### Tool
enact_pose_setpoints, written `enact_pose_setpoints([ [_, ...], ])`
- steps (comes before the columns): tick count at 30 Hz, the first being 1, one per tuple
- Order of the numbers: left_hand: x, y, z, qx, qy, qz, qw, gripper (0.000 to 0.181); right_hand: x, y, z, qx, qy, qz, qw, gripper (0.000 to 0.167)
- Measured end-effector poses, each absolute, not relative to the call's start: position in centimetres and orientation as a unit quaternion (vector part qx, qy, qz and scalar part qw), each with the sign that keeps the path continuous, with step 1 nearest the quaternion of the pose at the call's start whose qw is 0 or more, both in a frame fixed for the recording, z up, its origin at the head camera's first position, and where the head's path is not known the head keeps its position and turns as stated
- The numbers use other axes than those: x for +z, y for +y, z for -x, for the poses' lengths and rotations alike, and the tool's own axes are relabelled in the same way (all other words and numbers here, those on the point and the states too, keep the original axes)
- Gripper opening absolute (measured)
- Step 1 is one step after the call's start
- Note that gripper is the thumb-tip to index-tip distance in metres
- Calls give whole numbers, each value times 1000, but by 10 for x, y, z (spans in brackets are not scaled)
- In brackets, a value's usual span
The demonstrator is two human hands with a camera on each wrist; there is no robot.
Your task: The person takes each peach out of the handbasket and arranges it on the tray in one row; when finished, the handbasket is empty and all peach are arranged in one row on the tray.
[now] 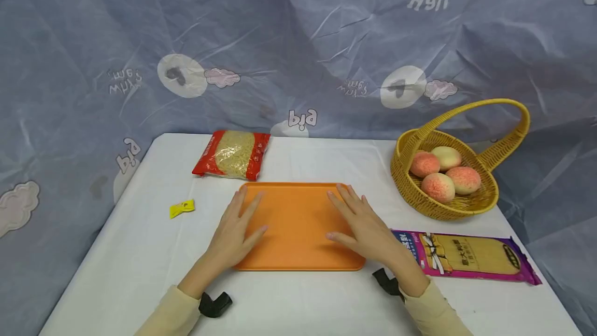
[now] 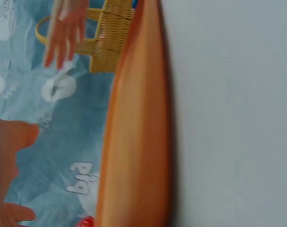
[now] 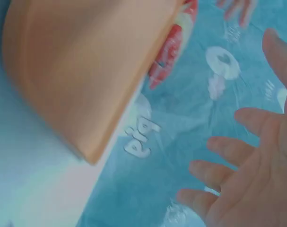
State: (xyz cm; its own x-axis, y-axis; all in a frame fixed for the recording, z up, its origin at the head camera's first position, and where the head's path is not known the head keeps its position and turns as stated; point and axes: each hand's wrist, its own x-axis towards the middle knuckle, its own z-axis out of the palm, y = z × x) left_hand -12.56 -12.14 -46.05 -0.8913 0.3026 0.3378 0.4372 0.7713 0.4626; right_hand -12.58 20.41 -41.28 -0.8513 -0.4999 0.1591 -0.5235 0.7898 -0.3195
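Note:
An orange tray (image 1: 298,222) lies flat on the white table, its bare surface facing up. Over its left part is my left hand (image 1: 235,235), fingers spread and straight. My right hand (image 1: 361,227) spreads over the tray's right part in much the same way. Neither hand holds anything. In the right wrist view, the right palm (image 3: 261,175) shows beside the tray (image 3: 91,61), apart from it. The left wrist view shows the left thumb and fingers (image 2: 11,142) at the left edge, off the tray (image 2: 138,118).
A red bag of pale grains (image 1: 235,154) lies behind the tray, with a yellow wrapped candy (image 1: 182,208) to the left. At the right stand a yellow wicker basket (image 1: 415,198) holding several peach-like fruits (image 1: 438,187) and a purple pasta packet (image 1: 471,255). A printed cloth (image 1: 280,56) hangs behind.

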Motion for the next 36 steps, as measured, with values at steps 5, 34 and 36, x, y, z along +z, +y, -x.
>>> enact_pose_setpoints([
  [5,-480,-138,121,-360,-911,148,138,70,-386,235,120,241,-938,-240,71,84],
  [34,-517,-155,136,-416,-891,106,144,44,-401,418,185,340,-937,-19,74,63],
  [36,-517,-154,136,-414,-892,107,143,44,-404,421,187,344,-937,-10,55,64],
])
